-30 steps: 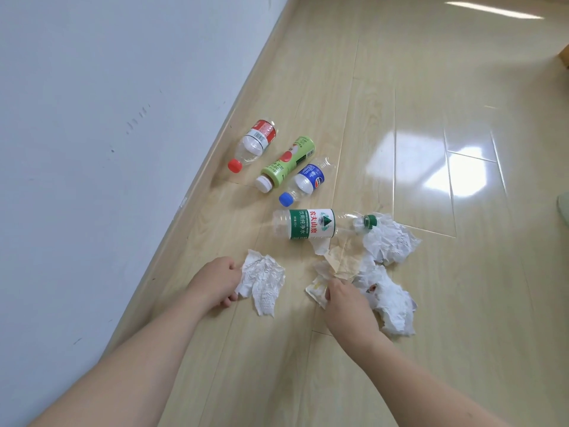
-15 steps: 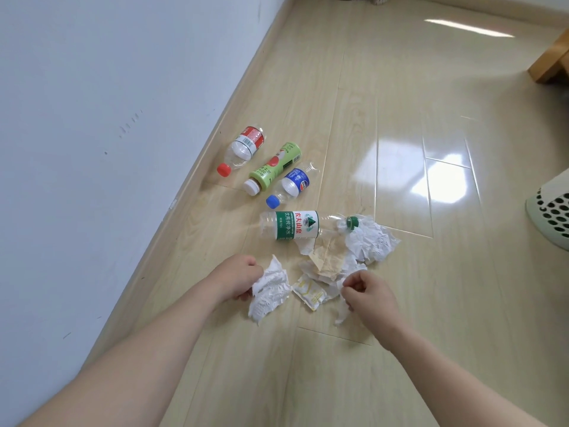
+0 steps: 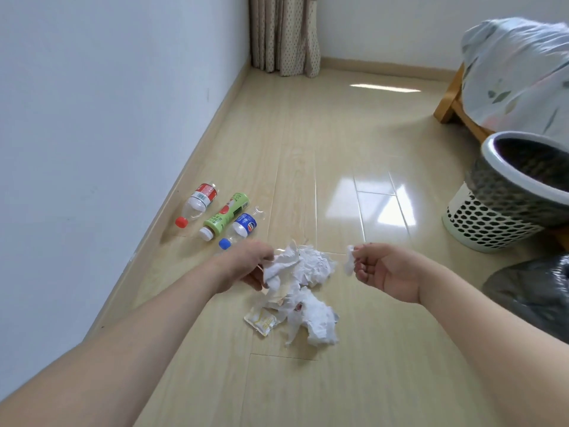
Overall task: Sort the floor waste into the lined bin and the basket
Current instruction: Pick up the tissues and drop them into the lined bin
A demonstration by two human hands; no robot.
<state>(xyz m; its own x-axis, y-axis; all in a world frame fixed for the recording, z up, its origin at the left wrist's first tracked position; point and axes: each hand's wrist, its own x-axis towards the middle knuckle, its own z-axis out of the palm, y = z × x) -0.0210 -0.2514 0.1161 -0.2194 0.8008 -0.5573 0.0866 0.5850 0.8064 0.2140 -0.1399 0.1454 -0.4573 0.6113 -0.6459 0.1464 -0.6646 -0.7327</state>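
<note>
A: What writing shows on the three bottles lying near the wall?
B: The red-capped bottle [image 3: 197, 204] has a red and white label; the green bottle [image 3: 226, 215] carries red and dark print; the blue-capped bottle [image 3: 241, 227] has a blue label with a round emblem. None of the lettering is legible.
A: And the hands?
B: The left hand [image 3: 246, 266] grips a crumpled tissue [image 3: 281, 266] above the paper pile [image 3: 311, 312]; the right hand [image 3: 381, 271], palm up, pinches a small white scrap [image 3: 349, 261].
A: What is cut off?
B: The lined bin [image 3: 520, 177] and the perforated basket [image 3: 480, 224] behind it, both at the right edge. A yellowish sachet [image 3: 260, 320] beside the pile is unreadable.
</note>
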